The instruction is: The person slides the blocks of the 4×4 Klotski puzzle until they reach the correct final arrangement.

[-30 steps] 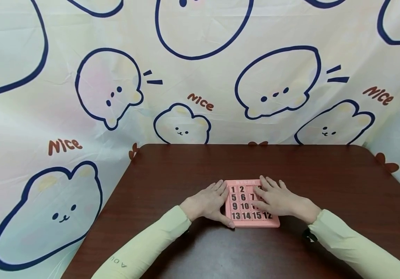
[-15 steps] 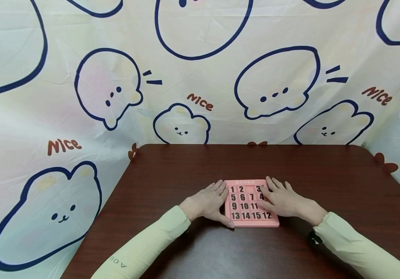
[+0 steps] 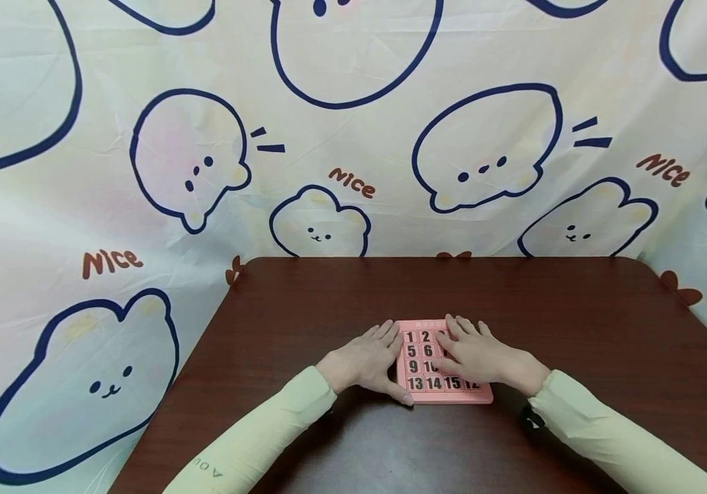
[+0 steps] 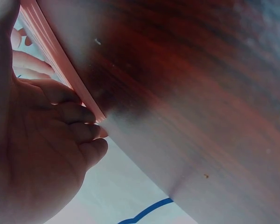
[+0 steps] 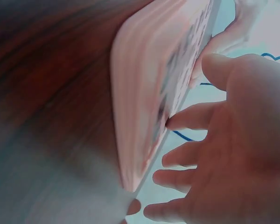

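A pink sliding number puzzle point(image 3: 433, 384) lies flat on the table. My left hand point(image 3: 368, 360) holds its left side, thumb at the front corner and fingers along the edge near the back. In the left wrist view those fingers point(image 4: 84, 133) meet the puzzle's rim point(image 4: 60, 60). Over the right half spreads my right hand point(image 3: 476, 353), hiding much of the right columns. One fingertip touches the tile face in the right wrist view, where the other fingers point(image 5: 175, 179) stay spread and apart from the puzzle point(image 5: 140, 84). Tiles 1, 2, 5, 6, 9, 13, 14 and 15 are readable.
The dark brown wooden table point(image 3: 328, 295) extends around the puzzle on all sides. Behind it and at both sides hangs a pale cloth point(image 3: 390, 144) printed with cartoon bears. A dark band point(image 3: 532, 417) shows at the right sleeve's cuff.
My right hand moves right, baring the 3 tile, then back left across the puzzle. A dark figure now shows in the top row's third place, formerly a gap. My left hand stays put.
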A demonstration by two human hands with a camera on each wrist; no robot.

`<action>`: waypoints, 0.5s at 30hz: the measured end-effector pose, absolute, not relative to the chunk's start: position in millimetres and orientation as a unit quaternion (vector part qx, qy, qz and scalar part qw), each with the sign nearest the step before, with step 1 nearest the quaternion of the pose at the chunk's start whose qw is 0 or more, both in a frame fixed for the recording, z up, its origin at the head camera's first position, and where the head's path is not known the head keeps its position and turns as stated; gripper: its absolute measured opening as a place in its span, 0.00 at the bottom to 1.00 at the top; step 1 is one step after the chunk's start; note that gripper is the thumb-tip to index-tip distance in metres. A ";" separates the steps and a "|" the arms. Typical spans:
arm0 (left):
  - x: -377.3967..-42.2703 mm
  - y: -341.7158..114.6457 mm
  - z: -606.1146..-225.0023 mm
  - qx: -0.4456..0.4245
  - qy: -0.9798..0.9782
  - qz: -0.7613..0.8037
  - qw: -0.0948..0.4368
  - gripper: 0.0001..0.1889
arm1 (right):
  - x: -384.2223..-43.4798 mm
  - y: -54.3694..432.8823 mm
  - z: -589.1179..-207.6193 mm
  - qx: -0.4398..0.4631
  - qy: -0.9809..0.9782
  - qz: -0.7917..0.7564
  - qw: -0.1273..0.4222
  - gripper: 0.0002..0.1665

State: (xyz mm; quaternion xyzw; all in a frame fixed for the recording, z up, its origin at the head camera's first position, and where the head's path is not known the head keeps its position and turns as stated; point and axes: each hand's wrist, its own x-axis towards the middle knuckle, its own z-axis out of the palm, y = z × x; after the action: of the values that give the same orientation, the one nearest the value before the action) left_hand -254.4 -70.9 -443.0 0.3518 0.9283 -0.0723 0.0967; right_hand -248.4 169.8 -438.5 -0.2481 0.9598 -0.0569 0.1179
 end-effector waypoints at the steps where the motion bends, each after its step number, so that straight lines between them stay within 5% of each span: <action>1: -254.2 -71.1 -443.4 0.351 0.928 -0.071 0.098 0.67 | -248.2 168.9 -437.6 -0.252 0.959 -0.057 0.116 0.41; 15: -253.3 -71.9 -443.1 0.349 0.930 -0.071 0.095 0.68 | -215.1 190.8 -428.4 -0.254 0.964 -0.042 0.072 0.40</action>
State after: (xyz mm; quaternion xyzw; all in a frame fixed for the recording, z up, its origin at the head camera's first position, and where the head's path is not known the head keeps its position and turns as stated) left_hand -253.3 -71.9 -443.1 0.3488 0.9296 -0.0711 0.0953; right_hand -215.1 190.8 -428.4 -0.2543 0.9636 -0.0421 0.0716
